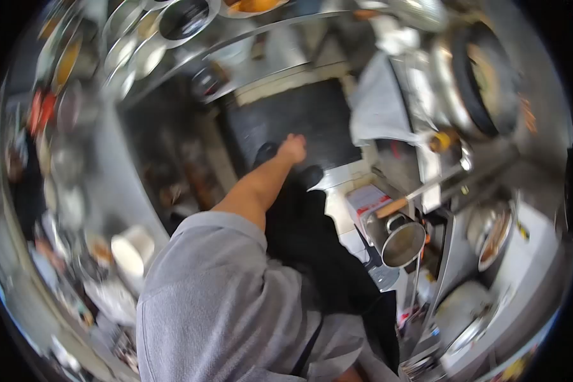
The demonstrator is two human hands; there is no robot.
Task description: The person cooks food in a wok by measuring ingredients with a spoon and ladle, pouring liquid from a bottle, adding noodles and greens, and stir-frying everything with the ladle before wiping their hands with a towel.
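My left hand [291, 148] hangs at the end of an outstretched arm, above the black floor mat [321, 111] and near my dark shoes. Its fingers look curled in, slightly blurred, and nothing shows in them; it touches no object that I can see. A grey short sleeve [216, 232] covers the upper arm, and a black apron [318, 242] hangs below my chest. At the bottom edge a small patch of skin shows, but my right hand is out of view.
Bowls and pans [184, 22] line a counter at the far left. On the right stand a large wok [490, 83], a white cloth [382, 105], a long-handled ladle [420, 191] and a metal pot [403, 245]. A white tub [132, 250] is at left.
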